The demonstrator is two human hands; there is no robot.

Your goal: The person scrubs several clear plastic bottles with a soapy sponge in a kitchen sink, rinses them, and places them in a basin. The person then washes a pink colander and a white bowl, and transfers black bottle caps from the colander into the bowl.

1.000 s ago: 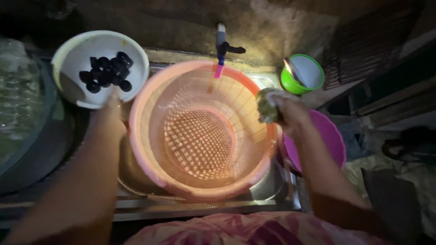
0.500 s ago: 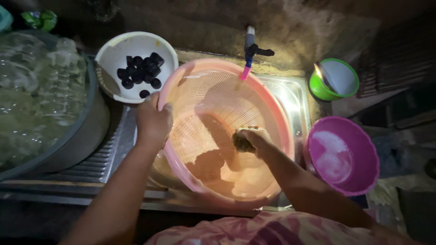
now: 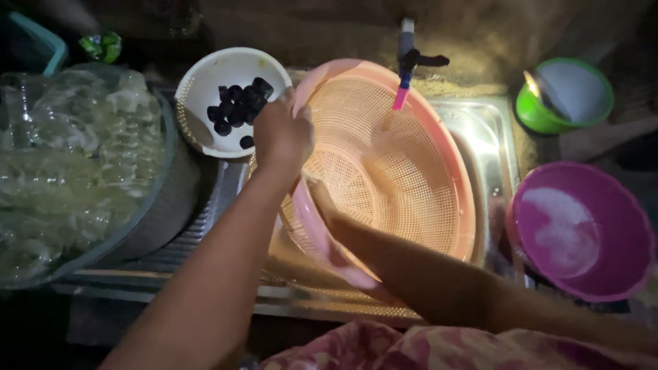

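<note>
A large pink mesh basket (image 3: 404,178) stands tilted in the steel sink (image 3: 495,157), its open side facing me. My left hand (image 3: 281,133) is closed over the basket's upper left rim. From the lower right, my right forearm crosses the basket's near edge. My right hand (image 3: 321,197) is pressed against the basket's left wall just below the left hand. Its fingers are mostly hidden by the rim, so I cannot tell what it holds.
A tap (image 3: 408,62) with a pink spout hangs over the basket. A white colander (image 3: 205,89) holding small dark round things sits to the left. A big basin (image 3: 147,226) of clear containers is further left. On the right sit a green bowl (image 3: 548,116) and a purple basin (image 3: 582,233).
The basket has been tipped up on its side. My left hand has slid along the rim. My right hand has moved from inside the basket to its left wall, and the scrubber it held is out of sight.
</note>
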